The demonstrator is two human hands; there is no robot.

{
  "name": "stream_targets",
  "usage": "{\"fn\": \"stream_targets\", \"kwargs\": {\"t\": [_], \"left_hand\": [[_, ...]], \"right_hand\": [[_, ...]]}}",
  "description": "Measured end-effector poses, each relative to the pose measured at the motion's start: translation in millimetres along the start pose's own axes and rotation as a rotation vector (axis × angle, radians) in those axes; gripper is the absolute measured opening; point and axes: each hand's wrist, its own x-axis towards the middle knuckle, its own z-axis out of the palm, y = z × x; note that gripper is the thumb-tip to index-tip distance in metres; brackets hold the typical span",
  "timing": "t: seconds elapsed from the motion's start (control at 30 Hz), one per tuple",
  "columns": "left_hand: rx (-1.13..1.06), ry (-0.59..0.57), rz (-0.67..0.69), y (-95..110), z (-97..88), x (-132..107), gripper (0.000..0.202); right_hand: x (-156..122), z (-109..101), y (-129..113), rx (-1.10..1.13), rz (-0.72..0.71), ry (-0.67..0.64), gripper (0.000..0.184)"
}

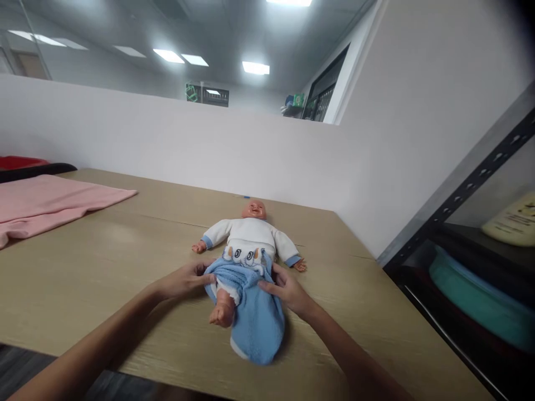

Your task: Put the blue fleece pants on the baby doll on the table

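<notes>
Pink cloth [62,197]: spread at the worktop's [159,223] far-left corner, well apart from the hands; little risk to it, as judged.
Left hand, risk: an uneven pull here could twist the blue trousers [259,328] or drag the doll [251,229] askew, since nothing else seems to hold the doll down.
Left hand [188,280], pose: forearm reaching in over the near edge, palm inward, thumb laid on top; grip closed on the trousers' left side.
Bare foot [222,313]: protrudes through the white-trimmed left leg opening, toward the near edge; toes could snag in the cloth if it is tugged sharply.
Doll, place: on its back at mid-worktop, head toward the far edge, feet toward the near edge.
Blue trousers, place: bunched over the doll's lower body; the right leg lies toward the near edge, its foot unseen. Likely fault: that leg folding or turning, because its lower end looks slack.
Right hand, risk: thumb slipping off the folds, the hold being shallow.
Right hand [288,288], pose: forearm slanting in from the near-right side, thumb across the front, fingers partly hidden; grip pinching the trousers near the waist.
</notes>
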Motion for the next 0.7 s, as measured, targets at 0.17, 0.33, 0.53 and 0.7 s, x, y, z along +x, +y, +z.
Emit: {"fn": "stream_targets", "kwargs": {"t": [0.17,0.33,0.53,0.7], "left_hand": [[-0.033,0.208,-0.029,1.8,6.1,8.0,0.061],[0.155,0.352,-0.02,8.2,1.6,21.0,0.052],[0.386,0.307,0.03,33.9,-8.1,49.0,0.063],[0.618,-0.037,0.127,62.6,-2.4,87.3,0.056]], "right_hand": [[-1.4,-11.6,17.9,0.219,0.066,0.114,0.059],[-4.9,-14.5,19.2,0.288,0.093,0.08,0.06],[-9.3,-11.5,17.7,0.321,0.103,0.062,0.059],[-8.1,-7.1,17.4,0.362,0.126,0.109,0.057]]}}
